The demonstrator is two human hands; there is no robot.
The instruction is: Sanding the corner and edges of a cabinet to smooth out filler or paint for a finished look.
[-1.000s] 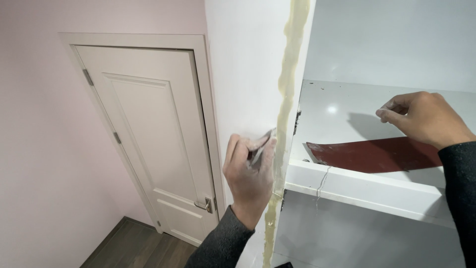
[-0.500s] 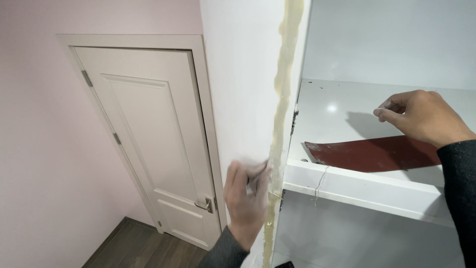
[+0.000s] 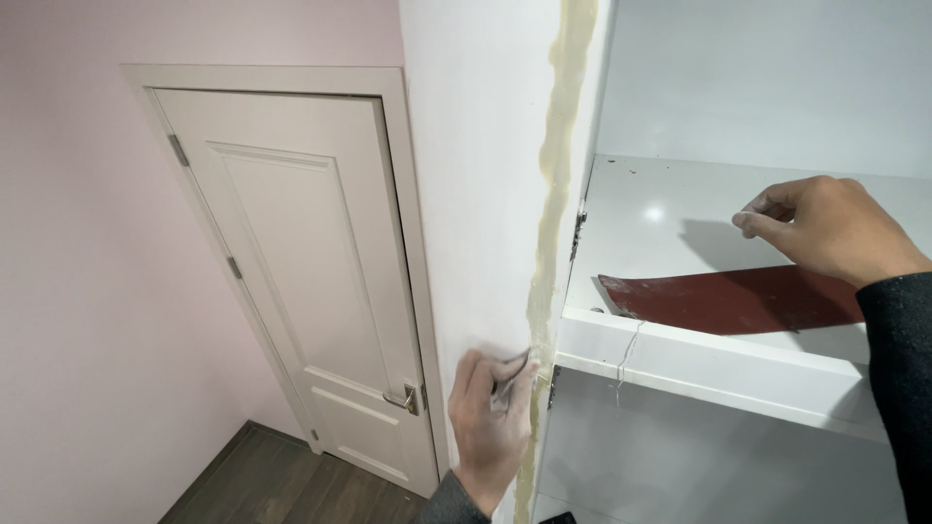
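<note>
1. We pinch the small grey metal scraper (image 3: 507, 376) in our left hand (image 3: 488, 427), low on the yellowish foam seam (image 3: 553, 194), blade flat.
2. Our right hand (image 3: 837, 233), fingers loosely curled and holding nothing, steadies us on the white shelf (image 3: 718, 364) above the dark red sheet (image 3: 738, 299).

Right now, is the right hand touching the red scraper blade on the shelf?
Cannot tell. In the head view the right hand hangs over the red scraper blade on the white shelf, but the hand hides any contact or gap.
</note>
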